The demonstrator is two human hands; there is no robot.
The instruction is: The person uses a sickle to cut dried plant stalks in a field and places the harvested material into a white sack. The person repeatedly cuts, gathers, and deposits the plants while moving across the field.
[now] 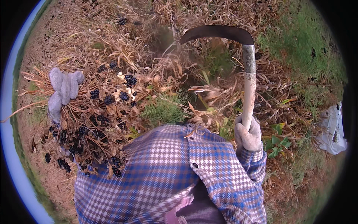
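Observation:
My left hand (pixel 65 91), in a light knitted glove, is closed around a thick bundle of dry stalks (pixel 79 110). Clusters of shiny black seeds (pixel 75 140) and withered pods hang from the bundle towards my plaid shirt. In a pale glove, my right hand (pixel 248 133) grips the lower end of a sickle's light handle (pixel 249 92). The handle stands upright in the picture with a metal ferrule at its top. From there the dark curved sickle blade (pixel 218 31) arcs to the left over dry plants, apart from the bundle.
Dry, tangled leaves and stems (pixel 128 47) cover the ground ahead, with more black seed clusters (pixel 122 20) among them. Green feathery weeds (pixel 165 109) grow near my shirt, and more green growth (pixel 304 42) stands at the upper right. A white plastic bag (pixel 332 130) lies at the far right.

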